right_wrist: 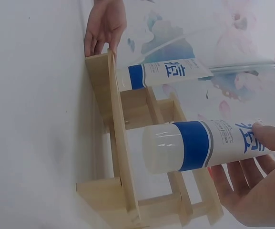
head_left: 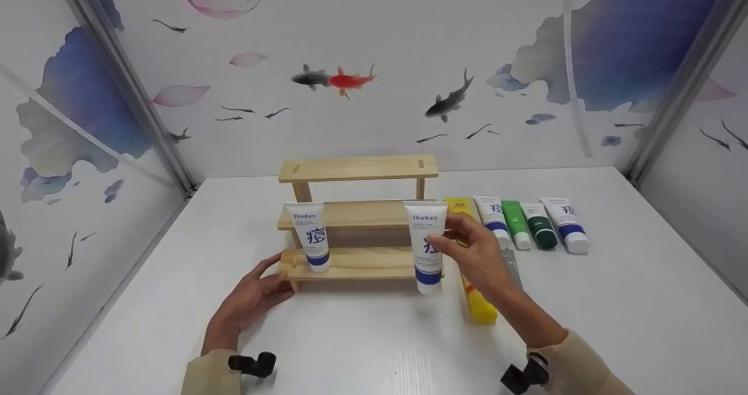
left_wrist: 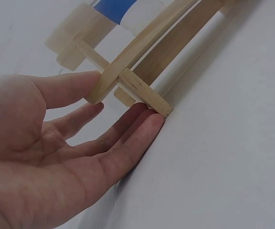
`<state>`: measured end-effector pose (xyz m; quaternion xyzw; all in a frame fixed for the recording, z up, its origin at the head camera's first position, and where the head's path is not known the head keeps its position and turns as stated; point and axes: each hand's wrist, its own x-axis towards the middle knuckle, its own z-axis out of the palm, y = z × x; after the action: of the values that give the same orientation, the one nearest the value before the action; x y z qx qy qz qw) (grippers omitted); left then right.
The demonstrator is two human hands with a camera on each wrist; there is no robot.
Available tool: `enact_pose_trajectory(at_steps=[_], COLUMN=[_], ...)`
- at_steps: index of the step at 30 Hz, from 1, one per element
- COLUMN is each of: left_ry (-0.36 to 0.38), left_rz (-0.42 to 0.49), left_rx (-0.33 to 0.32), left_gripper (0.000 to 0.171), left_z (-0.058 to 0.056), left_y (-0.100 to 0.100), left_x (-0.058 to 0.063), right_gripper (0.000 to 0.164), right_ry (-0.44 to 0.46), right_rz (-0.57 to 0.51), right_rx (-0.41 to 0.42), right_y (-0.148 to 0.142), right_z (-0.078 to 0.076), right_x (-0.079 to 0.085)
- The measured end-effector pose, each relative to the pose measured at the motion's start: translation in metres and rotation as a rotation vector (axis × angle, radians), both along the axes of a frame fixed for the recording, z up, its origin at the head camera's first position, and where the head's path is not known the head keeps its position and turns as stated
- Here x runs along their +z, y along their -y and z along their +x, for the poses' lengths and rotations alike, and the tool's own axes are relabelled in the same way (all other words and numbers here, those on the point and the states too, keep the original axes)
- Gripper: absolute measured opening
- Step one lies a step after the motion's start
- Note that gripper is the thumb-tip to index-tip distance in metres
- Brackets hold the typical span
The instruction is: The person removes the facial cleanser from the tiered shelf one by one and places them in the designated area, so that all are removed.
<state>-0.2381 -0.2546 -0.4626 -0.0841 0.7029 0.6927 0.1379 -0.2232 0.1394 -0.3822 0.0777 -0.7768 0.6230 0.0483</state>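
A stepped wooden rack (head_left: 356, 260) with three shelves stands on the white table. My left hand (head_left: 254, 295) grips the left end of its lowest shelf. Thumb against the shelf end and fingertips at the rack's leg (left_wrist: 147, 93) show in the left wrist view. One white Hankey tube (head_left: 311, 237) with a blue band stands cap down on that shelf's left part. In my right hand (head_left: 476, 255), a matching white tube (head_left: 428, 225) is pinched between thumb and fingers, cap down. It hangs in front of the shelf's right end, its cap (right_wrist: 162, 149) off the shelf.
Right of the rack lie several tubes: a yellow one (head_left: 482, 307), a white one (head_left: 491, 214), a light green one (head_left: 515, 222), a dark green-and-white one (head_left: 539, 225) and another white-and-blue one (head_left: 565, 222). Printed panels (head_left: 374, 27) with fish wall the table in.
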Motion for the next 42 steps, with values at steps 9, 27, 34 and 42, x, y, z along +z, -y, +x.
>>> enact_pose_trajectory(at_steps=[9, 27, 34, 42], left_ry=[0.002, 0.01, 0.005, 0.01], left_rz=[-0.001, 0.015, -0.015, -0.004], left_rx=[0.004, 0.003, 0.011, 0.016], left_gripper=[0.06, 0.061, 0.059, 0.06], left_z=[-0.001, 0.0, 0.0, 0.0], left_y=[0.0, 0.001, 0.002, -0.001], left_x=[0.0, 0.001, 0.001, 0.0], right_gripper=[0.052, 0.066, 0.061, 0.069], right_ry=[0.001, -0.022, -0.025, 0.138], right_rz=[0.06, 0.116, 0.146, 0.24], right_rx=[-0.009, -0.074, -0.029, 0.054], right_y=[-0.031, -0.11, -0.15, -0.183], right_z=[0.001, -0.023, -0.034, -0.045], right_x=[0.001, 0.012, 0.008, -0.008])
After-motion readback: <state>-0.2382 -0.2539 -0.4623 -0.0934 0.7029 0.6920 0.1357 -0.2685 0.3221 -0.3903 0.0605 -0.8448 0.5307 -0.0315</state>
